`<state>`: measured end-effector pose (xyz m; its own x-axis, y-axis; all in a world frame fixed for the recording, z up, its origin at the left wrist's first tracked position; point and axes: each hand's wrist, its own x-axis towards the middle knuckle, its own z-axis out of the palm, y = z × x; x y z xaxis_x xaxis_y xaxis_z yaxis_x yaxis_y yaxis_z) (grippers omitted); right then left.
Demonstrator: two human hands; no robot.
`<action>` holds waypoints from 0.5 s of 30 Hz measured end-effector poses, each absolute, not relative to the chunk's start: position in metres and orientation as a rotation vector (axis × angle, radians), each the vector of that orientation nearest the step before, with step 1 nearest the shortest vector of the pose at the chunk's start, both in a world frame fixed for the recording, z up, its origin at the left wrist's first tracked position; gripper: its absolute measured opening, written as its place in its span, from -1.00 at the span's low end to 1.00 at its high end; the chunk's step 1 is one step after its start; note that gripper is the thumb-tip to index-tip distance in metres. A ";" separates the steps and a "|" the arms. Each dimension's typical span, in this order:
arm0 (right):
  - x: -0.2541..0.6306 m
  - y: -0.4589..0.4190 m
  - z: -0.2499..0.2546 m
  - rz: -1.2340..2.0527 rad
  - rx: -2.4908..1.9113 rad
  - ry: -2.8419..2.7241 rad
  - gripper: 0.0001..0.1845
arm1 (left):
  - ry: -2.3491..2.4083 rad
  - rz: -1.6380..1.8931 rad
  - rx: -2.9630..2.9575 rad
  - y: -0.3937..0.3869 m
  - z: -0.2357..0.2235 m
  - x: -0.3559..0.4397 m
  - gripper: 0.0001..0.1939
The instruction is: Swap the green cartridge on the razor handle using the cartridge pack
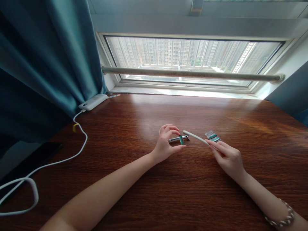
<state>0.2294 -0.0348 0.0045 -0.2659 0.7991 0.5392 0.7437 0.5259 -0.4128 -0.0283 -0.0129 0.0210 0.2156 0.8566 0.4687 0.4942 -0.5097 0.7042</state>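
Head view. The left hand [166, 145] grasps a razor cartridge [181, 140] by its two ends, thumb at the end toward the viewer and a fingertip at the end toward the far edge of the wooden surface [149, 199]; this grip appears chosen to leave the middle of the piece uncovered. The right hand [228, 158] clasps a white toothbrush [196, 136] along its handle, thumb against fingers, so that the shaft reaches leftward and the bristles face down beside the cartridge. Such a hold presumably gives the brush head reach while keeping the fingers clear. A silver razor [173, 139] lies just beyond the cartridge, roughly parallel to the far edge. At this scale, contact between bristles and cartridge cannot be confirmed. A clear pack [212, 136] rests just beyond the right hand, probably set there to stay within reach. Near the surface's far left corner lies a white power bank [92, 103].

The cartridge, held near the middle of the surface's width, is small, narrow and oblong, dark with a green band along its length.
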 end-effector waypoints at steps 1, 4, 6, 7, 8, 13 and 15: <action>0.229 -0.035 0.004 0.100 -1.265 -2.012 -0.70 | 1.238 1.239 2.047 -0.014 0.023 -0.028 -0.68; 0.229 -0.037 0.005 0.117 -1.239 -1.916 -0.68 | 1.171 1.348 1.696 -0.022 0.034 -0.023 -0.68; 0.228 -0.042 0.008 0.117 -1.198 -1.870 -0.64 | 1.031 1.348 1.231 -0.029 0.042 -0.019 -0.70; 0.227 -0.045 0.010 0.120 -1.178 -1.855 -0.62 | 0.926 1.279 0.972 -0.033 0.045 -0.016 -0.70; 0.225 -0.048 0.012 0.128 -1.155 -1.852 -0.60 | 0.812 1.166 0.756 -0.037 0.048 -0.015 -0.67; 0.217 -0.059 0.016 0.228 -1.017 -1.994 -0.55 | 0.400 0.790 0.293 -0.044 0.040 -0.010 -0.55; 0.215 -0.060 0.014 0.256 -1.003 -2.046 -0.55 | 0.354 0.744 0.259 -0.043 0.033 -0.010 -0.50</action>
<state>0.2155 -0.0598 0.0143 -0.3434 0.7320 0.5884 0.5644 0.6616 -0.4937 -0.0104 -0.0430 0.0328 0.6813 0.6978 -0.2210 -0.6119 0.7086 0.3514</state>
